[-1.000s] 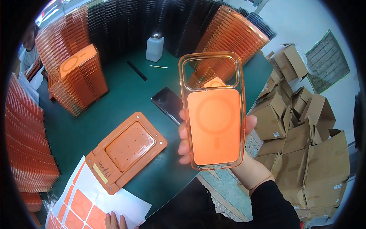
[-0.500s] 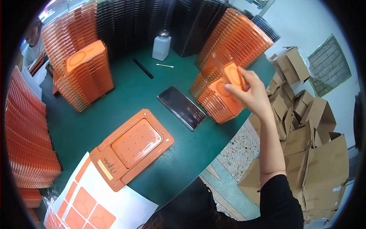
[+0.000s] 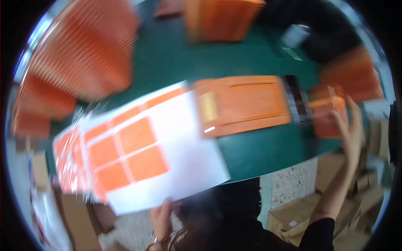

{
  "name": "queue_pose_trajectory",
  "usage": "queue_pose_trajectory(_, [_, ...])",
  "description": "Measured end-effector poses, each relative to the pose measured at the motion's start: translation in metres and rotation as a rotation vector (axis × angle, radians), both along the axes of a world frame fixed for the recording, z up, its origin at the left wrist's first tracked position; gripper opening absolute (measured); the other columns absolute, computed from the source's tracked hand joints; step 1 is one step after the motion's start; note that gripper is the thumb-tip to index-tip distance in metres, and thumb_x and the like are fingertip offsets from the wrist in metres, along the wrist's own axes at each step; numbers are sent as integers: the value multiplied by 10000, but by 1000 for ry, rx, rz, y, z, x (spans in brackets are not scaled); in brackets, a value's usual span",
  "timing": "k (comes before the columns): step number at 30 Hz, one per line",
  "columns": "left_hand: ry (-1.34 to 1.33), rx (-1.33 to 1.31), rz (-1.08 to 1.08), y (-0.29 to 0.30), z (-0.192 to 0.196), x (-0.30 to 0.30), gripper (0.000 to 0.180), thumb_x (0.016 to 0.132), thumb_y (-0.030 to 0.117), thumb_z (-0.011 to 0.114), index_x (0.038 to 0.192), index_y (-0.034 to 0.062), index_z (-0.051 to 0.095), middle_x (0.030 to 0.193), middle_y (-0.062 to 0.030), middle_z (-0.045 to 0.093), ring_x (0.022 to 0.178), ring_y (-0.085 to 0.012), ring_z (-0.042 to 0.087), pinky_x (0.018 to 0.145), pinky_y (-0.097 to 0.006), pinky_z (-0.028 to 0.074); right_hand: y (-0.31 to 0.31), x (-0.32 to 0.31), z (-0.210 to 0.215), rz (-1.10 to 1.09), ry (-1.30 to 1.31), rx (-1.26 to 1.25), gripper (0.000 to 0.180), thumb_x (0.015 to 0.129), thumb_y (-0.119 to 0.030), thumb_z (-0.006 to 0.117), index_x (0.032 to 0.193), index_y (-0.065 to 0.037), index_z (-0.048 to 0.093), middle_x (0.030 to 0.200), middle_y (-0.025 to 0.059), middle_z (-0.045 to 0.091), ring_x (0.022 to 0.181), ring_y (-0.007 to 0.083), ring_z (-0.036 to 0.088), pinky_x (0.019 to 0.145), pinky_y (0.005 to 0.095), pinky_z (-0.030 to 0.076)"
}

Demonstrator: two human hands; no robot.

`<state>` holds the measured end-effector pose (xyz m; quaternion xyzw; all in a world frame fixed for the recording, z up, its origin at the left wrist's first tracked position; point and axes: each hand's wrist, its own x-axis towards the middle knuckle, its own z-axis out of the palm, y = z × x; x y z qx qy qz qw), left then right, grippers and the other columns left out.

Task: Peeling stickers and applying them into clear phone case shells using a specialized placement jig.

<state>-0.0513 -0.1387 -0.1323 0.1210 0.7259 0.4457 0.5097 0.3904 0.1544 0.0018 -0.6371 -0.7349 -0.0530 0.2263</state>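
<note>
The view is smeared by motion. My right hand (image 3: 351, 131) is at the short stack of orange clear-cased packages (image 3: 325, 121) on the table's right side. Its thumb and fingers stand apart with orange between them; whether that is a separate package or the stack, I cannot make out. My left hand (image 3: 162, 218) is low in view, by the lower edge of a white sheet (image 3: 184, 167) with orange printed shapes; its fingers are blurred. Between the sheet and the right stack lie an orange tray-like fixture (image 3: 255, 100) with a recess and a dark phone (image 3: 296, 100).
Tall orange package stacks stand at the left (image 3: 88, 58), and another stack (image 3: 222, 21) stands at the back. A pale bottle (image 3: 295, 35) is at the back right near dark stacks. Crumpled clear plastic (image 3: 71, 159) covers the sheet's left end. Cardboard boxes (image 3: 289, 213) lie below the table.
The view has swung left and down, so table things appear further right. My left hand has come into view. My right hand, earlier holding an orange package above the short stack, remains by that stack.
</note>
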Motion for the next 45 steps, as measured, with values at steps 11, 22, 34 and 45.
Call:
queue_pose_trajectory(11, [-300, 325, 48, -38, -19, 29, 276, 1006, 218, 615, 1150, -13, 659, 1076, -89, 692, 981, -160, 631, 885, -312, 504, -120, -311, -95, 1190, 148, -296, 287, 824, -63, 753, 1097, 16, 707, 1252, 172, 657, 1214, 364, 617, 978, 420, 540])
queue_pose_trajectory(22, [-419, 241, 434, -7, -6, 42, 417, 1004, 215, 659, 1340, -6, 548, 1309, -106, 603, 1184, -182, 561, 1037, -328, 448, -123, -311, -93, 1297, 141, -372, 254, 796, -56, 766, 1033, 22, 720, 1185, 146, 677, 1128, 306, 651, 903, 384, 566])
queue_pose_trajectory(34, [-345, 195, 286, -11, -11, 45, 471, 1009, 266, 653, 1373, -12, 542, 1344, -123, 592, 1220, -217, 542, 1075, -346, 415, -124, -329, -85, 1246, 57, -409, 245, 802, -105, 751, 1019, 0, 706, 1144, 112, 671, 1052, 286, 638, 849, 367, 553])
queue_pose_trajectory(45, [-249, 374, 279, -18, -22, 48, 423, 1039, 196, 592, 1390, -26, 516, 1384, -119, 558, 1258, -220, 524, 1079, -360, 411, -136, -336, -84, 1264, 22, -303, 269, 748, -98, 736, 977, 19, 659, 1051, 141, 675, 974, 310, 675, 732, 350, 596])
